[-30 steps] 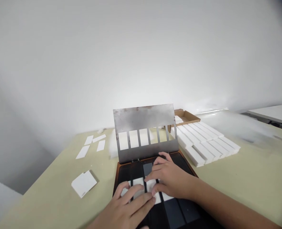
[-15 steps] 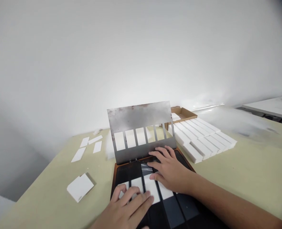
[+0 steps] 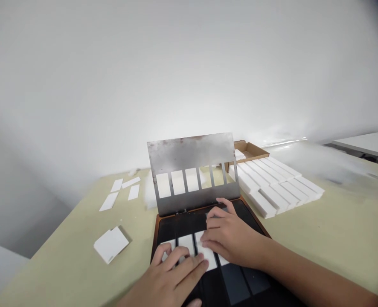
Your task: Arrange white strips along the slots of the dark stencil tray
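Observation:
A black board with a brown edge lies in front of me, and white cards rest in a row across it. Hinged at its far side, a metal plate with a row of rectangular windows stands raised. My left hand lies on the row with its fingers spread, fingertips on a white card. My right hand is over the same card, its thumb and index finger close together at the card's upper right part. Whether they pinch anything is too small to tell. Dark grey rectangles show nearer to me.
Stacked white cards stand on the yellow-green table at the right, beside an open cardboard box. A small white stack and several loose cards lie at the left.
My right hand has drawn its fingers together and come nearer to my left hand. A clear glossy strip above the middle card no longer shows. The view has shifted slightly.

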Available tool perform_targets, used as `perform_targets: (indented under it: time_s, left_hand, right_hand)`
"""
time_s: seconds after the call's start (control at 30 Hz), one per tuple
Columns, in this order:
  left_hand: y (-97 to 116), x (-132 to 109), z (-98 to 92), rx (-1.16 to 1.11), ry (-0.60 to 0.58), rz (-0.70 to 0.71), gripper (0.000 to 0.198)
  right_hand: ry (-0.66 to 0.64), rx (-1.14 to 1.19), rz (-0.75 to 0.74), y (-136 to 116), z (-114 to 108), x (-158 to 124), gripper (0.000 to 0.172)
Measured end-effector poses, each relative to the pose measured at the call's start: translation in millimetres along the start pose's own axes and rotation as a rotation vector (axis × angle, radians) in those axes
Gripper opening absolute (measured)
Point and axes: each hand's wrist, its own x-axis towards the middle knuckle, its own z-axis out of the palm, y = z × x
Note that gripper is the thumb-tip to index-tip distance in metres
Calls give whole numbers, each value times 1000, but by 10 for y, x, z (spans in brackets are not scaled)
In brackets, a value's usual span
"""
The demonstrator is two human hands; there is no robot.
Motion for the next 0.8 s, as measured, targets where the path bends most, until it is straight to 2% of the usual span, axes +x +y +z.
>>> perform_targets:
  time_s: [0.07, 0.17, 0.4, 0.8]
  left_hand:
    - [5, -8, -13, -21, -14, -6, 52]
    - [5, -36, 16, -39, -40, -16, 56]
    - [12, -102, 48, -59, -45, -171, 68]
    - [12, -116, 23, -97, -66, -179, 66]
  right_hand:
    - [-19, -50, -65, -2, -15, -18, 19]
    - [-16, -92, -111, 8, -28, -32, 15]
    - [-18, -137, -145, 9, -3, -45, 12]
    - [-17, -120, -182, 7, 14, -52, 11]
